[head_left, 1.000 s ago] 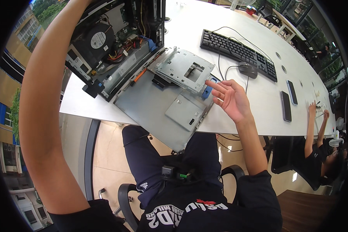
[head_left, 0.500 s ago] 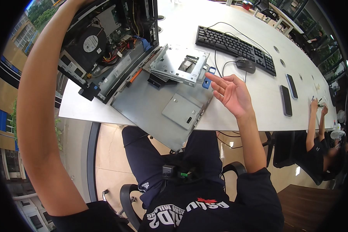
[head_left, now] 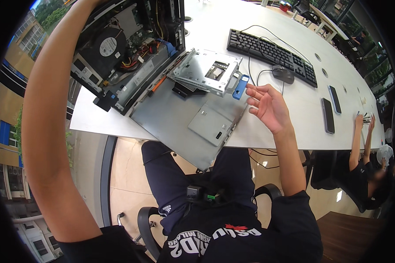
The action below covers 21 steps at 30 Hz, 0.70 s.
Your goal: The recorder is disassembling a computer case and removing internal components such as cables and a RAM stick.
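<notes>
An opened desktop computer case [head_left: 180, 26] stands on its edge at the upper left, its black fan [head_left: 107, 46] and bundled wires exposed. My left hand [head_left: 90, 1] reaches over the case's far top side; its fingers are cut off by the frame edge. Hinged out from the case, a flat metal side panel [head_left: 162, 127] juts past the table's front edge. Upon that panel rests a silver metal drive bracket [head_left: 197, 61] with a blue latch [head_left: 241, 87]. My right hand [head_left: 271, 107] is palm-up beside the latch, fingers loosely curled and apart, fingertips very close to it. I cannot tell whether they touch.
A black keyboard [head_left: 272, 57] and a mouse [head_left: 283, 74] with cables lie beyond my right hand. Two phones [head_left: 328, 115] rest farther right. At the far right another person's hands [head_left: 365, 118] handle small items on the white table [head_left: 294, 127].
My right hand has shifted slightly right, and its fingers curl a little more beside the blue latch. The whole view has moved slightly. My left arm stays over the case.
</notes>
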{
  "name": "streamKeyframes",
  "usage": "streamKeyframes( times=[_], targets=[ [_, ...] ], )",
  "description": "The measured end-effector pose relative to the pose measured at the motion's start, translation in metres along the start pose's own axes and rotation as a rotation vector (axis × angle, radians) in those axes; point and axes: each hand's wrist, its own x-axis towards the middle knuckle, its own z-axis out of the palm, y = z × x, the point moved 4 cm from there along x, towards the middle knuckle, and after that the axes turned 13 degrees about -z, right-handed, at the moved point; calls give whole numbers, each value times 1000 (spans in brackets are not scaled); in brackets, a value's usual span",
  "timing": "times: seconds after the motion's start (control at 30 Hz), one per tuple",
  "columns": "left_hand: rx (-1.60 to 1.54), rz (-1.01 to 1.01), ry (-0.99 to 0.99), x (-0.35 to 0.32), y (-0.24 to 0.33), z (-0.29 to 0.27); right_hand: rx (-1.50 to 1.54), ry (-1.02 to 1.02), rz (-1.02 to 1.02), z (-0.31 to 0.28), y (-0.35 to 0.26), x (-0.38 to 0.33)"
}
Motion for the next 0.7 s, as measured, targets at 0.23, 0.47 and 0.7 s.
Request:
streamKeyframes(
  times=[0.23, 0.47, 0.7],
  targets=[
    [16, 12, 19, 5, -5, 0, -41, -20, 101, -11, 6, 10],
    [83, 129, 27, 8, -5, -1, -156, -56, 80, 3, 5, 1],
    [51, 63, 18, 8, -2, 1, -92, -90, -263, 49, -23, -7]
  ],
)
